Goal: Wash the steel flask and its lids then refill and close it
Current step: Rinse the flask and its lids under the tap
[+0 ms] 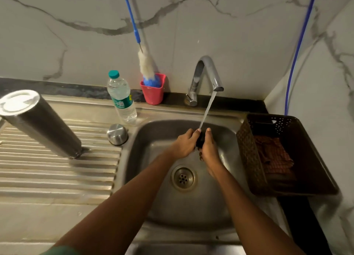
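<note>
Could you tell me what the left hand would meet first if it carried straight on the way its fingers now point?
The left hand points up and right; its fingertips already touch the small black lid held between both hands, under the water stream. Beyond that lie the basin's rear wall and the tap; depth is unclear.

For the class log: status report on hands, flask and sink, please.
Left hand and right hand rub small black lid under running tap. Flask upside down on drainboard, steel cap beside. Sink unobstructed.
</note>
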